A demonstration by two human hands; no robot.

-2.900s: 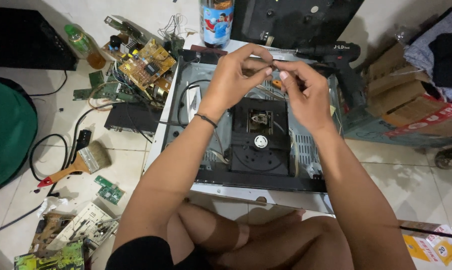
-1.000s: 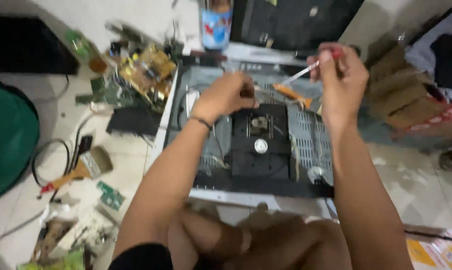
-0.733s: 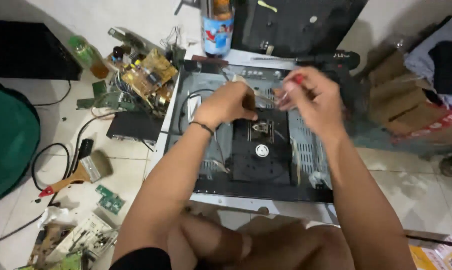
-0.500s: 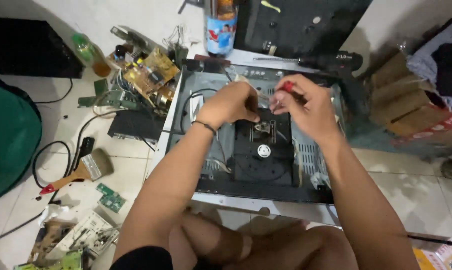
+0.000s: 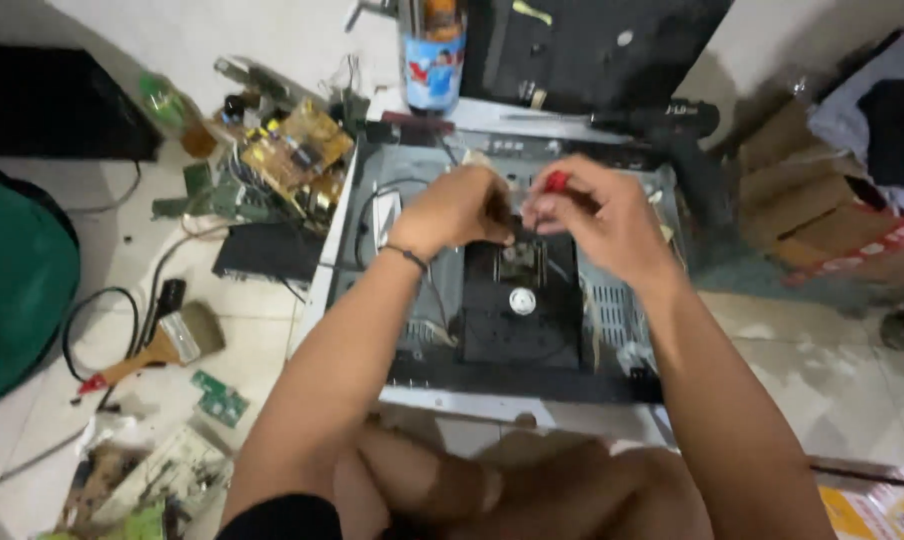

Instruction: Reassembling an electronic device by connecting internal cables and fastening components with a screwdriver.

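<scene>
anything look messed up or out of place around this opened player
Yes. The disc player lies on the floor with its cover off. Loose circuit boards are heaped by its left corner, a small green board sits apart, and a paintbrush lies among cables. Right hand holds a red-handled tool.

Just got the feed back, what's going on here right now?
A person sits on the floor over an opened disc player with its cover off. The right hand holds a red-handled screwdriver, tip down by the black drive unit. The left hand rests beside it. A paintbrush and circuit boards lie to the left.
</scene>
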